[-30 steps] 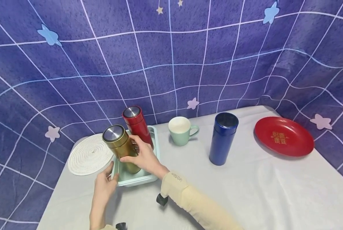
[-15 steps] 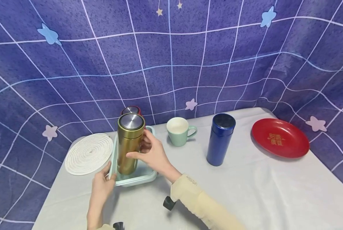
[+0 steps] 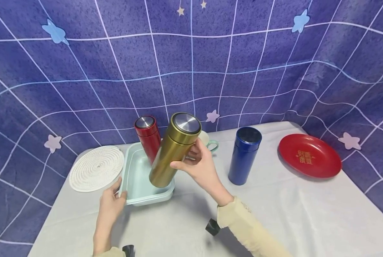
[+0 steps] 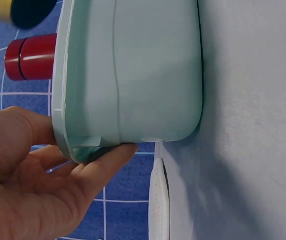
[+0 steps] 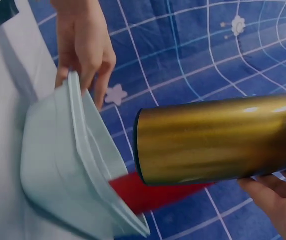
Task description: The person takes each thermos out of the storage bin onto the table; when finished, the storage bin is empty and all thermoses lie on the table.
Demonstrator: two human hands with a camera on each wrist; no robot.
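Note:
My right hand (image 3: 199, 167) grips a gold thermos (image 3: 172, 151) with a silver-topped lid. In the head view it leans, base toward lower left, over the right side of a pale green plastic tub (image 3: 135, 180). The right wrist view shows the thermos base (image 5: 139, 147) raised above the tub's rim. At the tub's near-left corner my left hand (image 3: 110, 200) pinches the rim, thumb on top and fingers (image 4: 108, 165) beneath. Inside the tub stands a red thermos (image 3: 149, 139), partly hidden behind the gold one.
A white woven round mat (image 3: 96, 169) lies left of the tub. Behind my right hand a green mug (image 3: 213, 144) is mostly hidden. Farther right stand a blue thermos (image 3: 245, 155) and a red oval plate (image 3: 310, 155). A purple-blue curtain (image 3: 191, 64) hangs behind the table.
My right hand has lifted the gold thermos out of the tub and carried it right, so the red thermos shows again and the mug is covered. My left hand stays at the rim.

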